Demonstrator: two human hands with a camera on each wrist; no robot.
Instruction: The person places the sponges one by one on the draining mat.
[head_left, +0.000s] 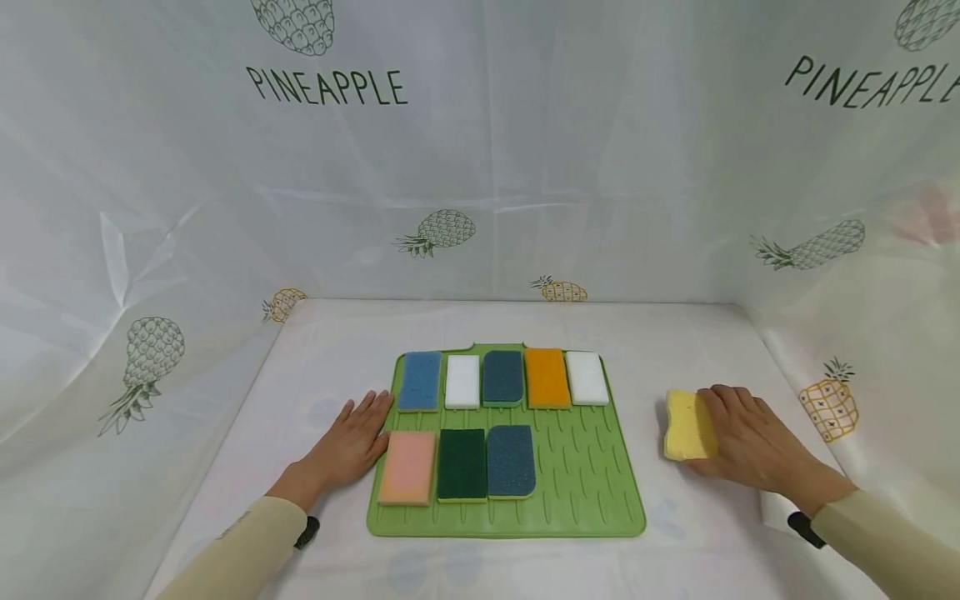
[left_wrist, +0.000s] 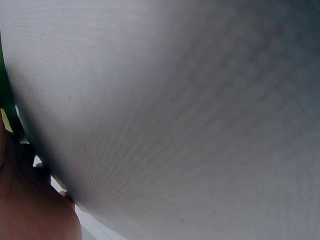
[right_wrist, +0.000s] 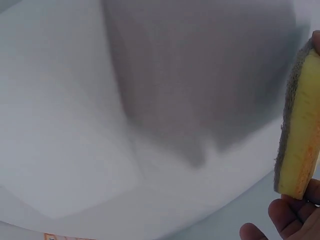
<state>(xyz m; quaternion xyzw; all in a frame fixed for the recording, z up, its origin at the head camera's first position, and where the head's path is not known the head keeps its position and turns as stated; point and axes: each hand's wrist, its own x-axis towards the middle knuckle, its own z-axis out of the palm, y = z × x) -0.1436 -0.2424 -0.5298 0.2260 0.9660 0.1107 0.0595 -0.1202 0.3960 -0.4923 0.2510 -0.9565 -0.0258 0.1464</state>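
Observation:
My right hand (head_left: 746, 437) grips a yellow sponge (head_left: 686, 425) by its right side, to the right of the green mat (head_left: 585, 512). The right wrist view shows that sponge (right_wrist: 302, 120) edge-on, with a grey scouring layer on one face and fingers at its ends. My left hand (head_left: 348, 442) lies with its fingers spread at the mat's left edge, holding nothing. Nearest to it on the mat are a blue sponge (head_left: 420, 379) and a pink sponge (head_left: 407, 468). Mostly pale, blurred cloth fills the left wrist view, with part of the left hand (left_wrist: 35, 210) at its lower left.
Along the mat's back row are also two white sponges (head_left: 462, 382), a dark blue one (head_left: 502, 375) and an orange one (head_left: 547, 377). A dark green sponge (head_left: 462, 465) and another dark blue sponge (head_left: 512, 461) are in front. A white object (head_left: 776, 510) is partly hidden under the right forearm.

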